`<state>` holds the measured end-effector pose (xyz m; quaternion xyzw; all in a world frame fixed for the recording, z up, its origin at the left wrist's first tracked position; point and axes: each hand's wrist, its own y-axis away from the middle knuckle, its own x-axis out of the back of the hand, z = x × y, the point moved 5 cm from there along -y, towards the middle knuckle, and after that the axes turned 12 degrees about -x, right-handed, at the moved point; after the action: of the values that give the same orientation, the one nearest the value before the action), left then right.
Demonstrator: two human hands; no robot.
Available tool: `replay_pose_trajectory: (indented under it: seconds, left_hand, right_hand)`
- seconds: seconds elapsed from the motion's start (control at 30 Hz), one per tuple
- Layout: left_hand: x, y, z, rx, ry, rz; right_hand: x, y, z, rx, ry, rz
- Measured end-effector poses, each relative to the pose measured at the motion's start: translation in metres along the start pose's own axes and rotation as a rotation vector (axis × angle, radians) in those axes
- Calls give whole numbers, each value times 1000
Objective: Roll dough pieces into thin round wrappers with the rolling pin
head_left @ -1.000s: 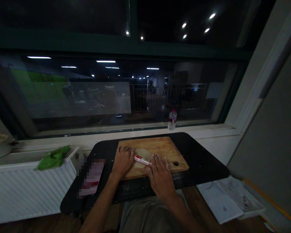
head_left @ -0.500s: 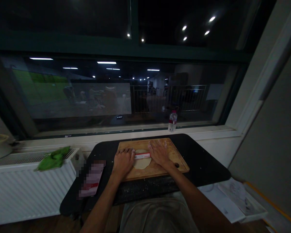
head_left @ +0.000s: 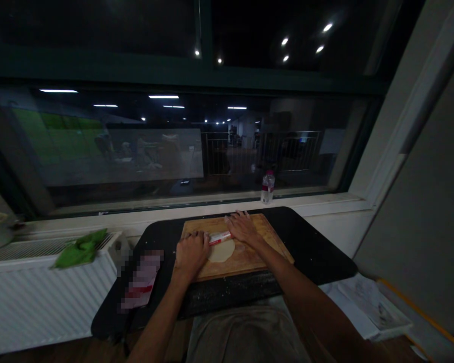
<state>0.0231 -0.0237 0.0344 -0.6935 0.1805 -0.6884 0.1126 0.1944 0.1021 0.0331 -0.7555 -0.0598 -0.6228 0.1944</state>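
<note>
A thin round of dough (head_left: 222, 253) lies on a wooden cutting board (head_left: 249, 261). Across its far edge runs a rolling pin (head_left: 220, 237) with a white and red printed wrapper, tilted slightly up to the right. My left hand (head_left: 192, 250) is curled over the pin's left end, and my right hand (head_left: 242, 227) covers the right end, farther back on the board. Both hands hide the pin's ends. Pale flour shows on my right fingers.
The board rests on a black table (head_left: 314, 252) dusted with specks. A pinkish, partly pixelated packet (head_left: 142, 280) lies at the left. On the sill stands a water bottle (head_left: 267, 187); a green cloth (head_left: 81, 248) drapes over the radiator (head_left: 41, 297). White papers (head_left: 366, 305) are at the right.
My right hand has moved away from me and slightly left, so the rolling pin is more slanted and nearer the dough's far edge. More dough shows now. My left hand has barely moved.
</note>
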Motion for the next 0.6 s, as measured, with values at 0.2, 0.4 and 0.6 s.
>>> replay_pose_trajectory:
  seconds: [0.2,0.4,0.6]
  left_hand:
    - [-2,0,1,-10,-27,26]
    - [-7,2,-2,-34,-33,34]
    - [-10,1,-5,-54,1,51]
  right_hand:
    - [3,22,2,46,22,64]
    - [6,49,-2,138,50,67]
    - [4,86,-1,69,-9,129]
